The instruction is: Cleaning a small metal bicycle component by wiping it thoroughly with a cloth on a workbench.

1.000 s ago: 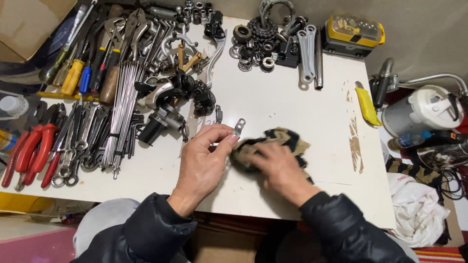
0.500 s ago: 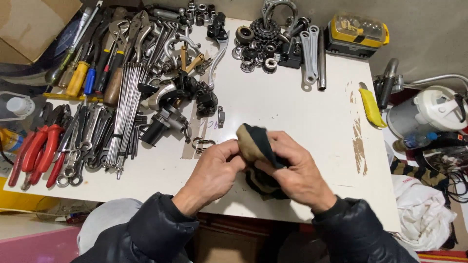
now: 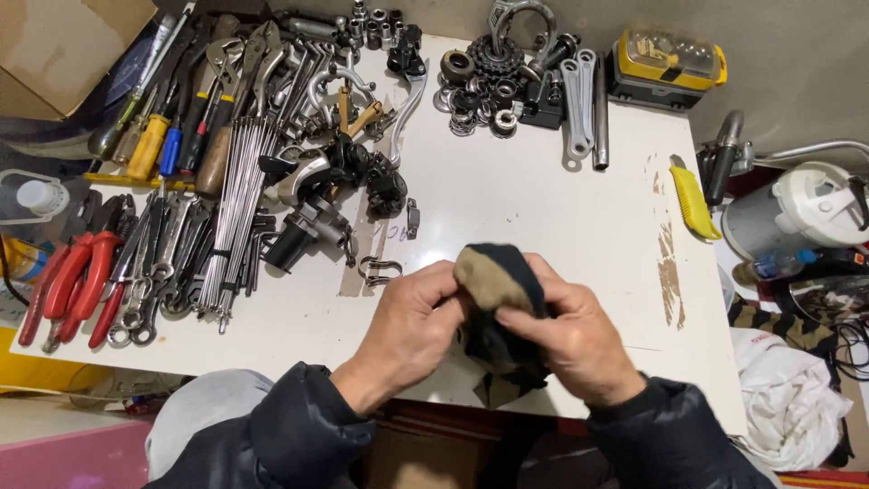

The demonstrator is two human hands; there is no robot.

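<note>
At the near edge of a white workbench (image 3: 543,199), you hold a bunched dark rag (image 3: 496,299) with a tan patch between both hands, lifted just above the tabletop. Your left hand (image 3: 407,326) closes around the rag's left side, thumb and fingers pinched into the cloth. Your right hand (image 3: 570,335) wraps the right side, fingers curled over the top of the bundle; whether anything is wrapped inside the rag cannot be told.

The bare stretch of table runs from your hands toward the far middle and out to the right edge, broken only by a worn brown patch (image 3: 668,263) near that side. A yellow utility knife (image 3: 693,199) overhangs the right edge. To the left the surface is crowded: a bundle of steel spokes (image 3: 240,208), red-handled pliers (image 3: 72,285) at the left edge, screwdrivers (image 3: 154,145) and wrenches behind them, and dark bicycle parts (image 3: 326,199) reaching toward the centre. A small metal clamp (image 3: 378,270) lies just beyond your left hand, nearest of all the loose pieces. Along the far edge sit a cluster of sprockets and bearings (image 3: 489,77), two flat spanners (image 3: 577,100) and a yellow parts case (image 3: 665,63) at the corner. Off the table to the right stand a white kettle (image 3: 806,213) and a heap of white cloth (image 3: 787,398).
</note>
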